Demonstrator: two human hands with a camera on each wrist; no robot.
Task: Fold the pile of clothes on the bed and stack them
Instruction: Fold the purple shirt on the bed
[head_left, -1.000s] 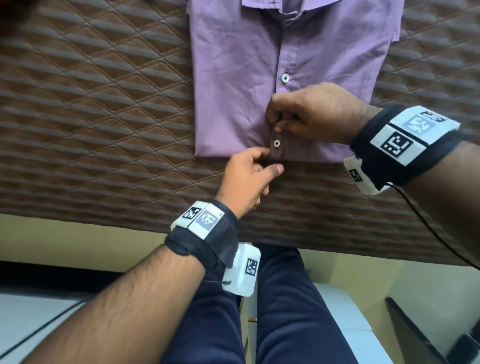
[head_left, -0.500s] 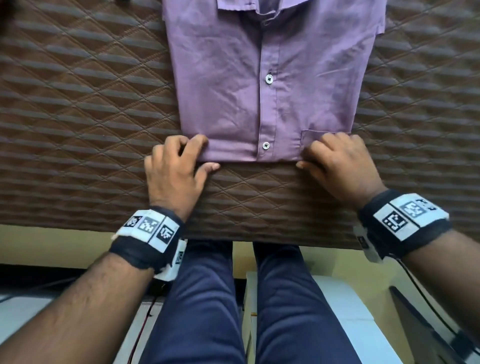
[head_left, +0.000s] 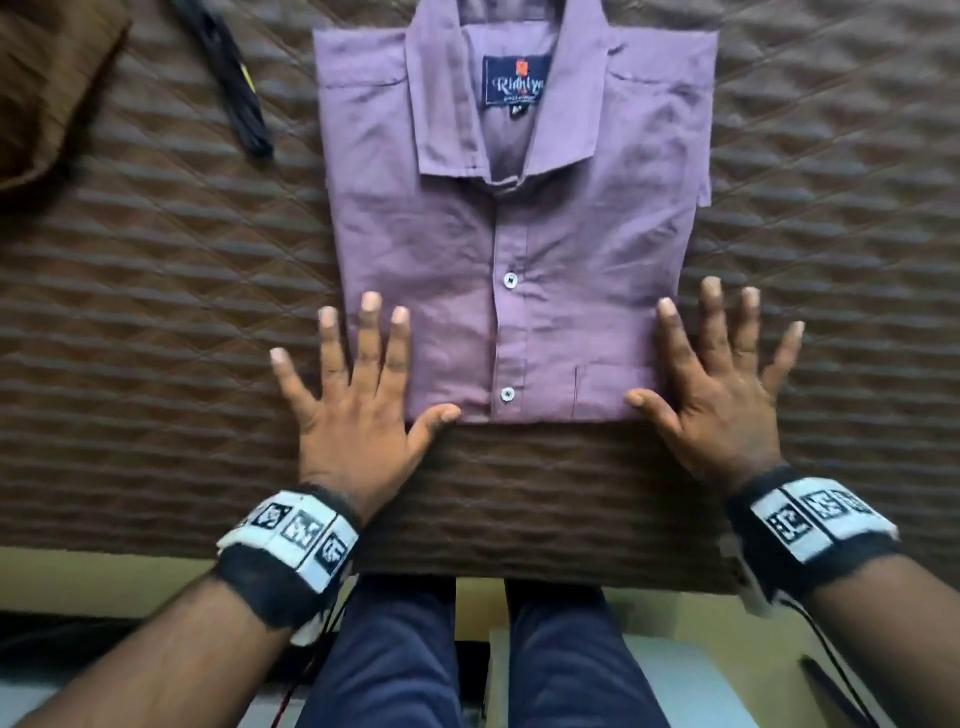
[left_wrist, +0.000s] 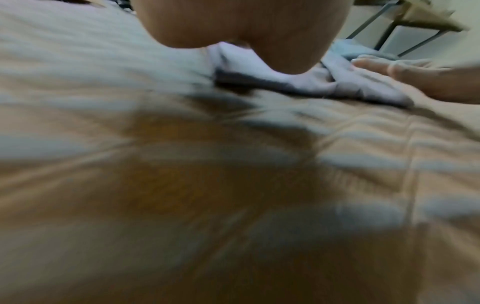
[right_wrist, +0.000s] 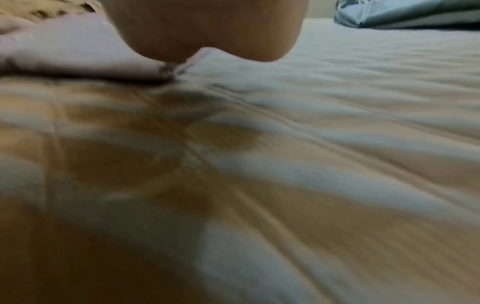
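While the folded purple shirt (head_left: 511, 249) is lying flat on the brown quilted bedcover (head_left: 156, 270), collar at the far end, we are pressing its near corners down. Our left hand (head_left: 353, 410) is resting with straight, spread fingers over the near left corner, and our right hand (head_left: 722, 395) is lying spread the same way over the near right corner, gripping nothing. A dark cord (head_left: 234, 78) is lying far left of the shirt.
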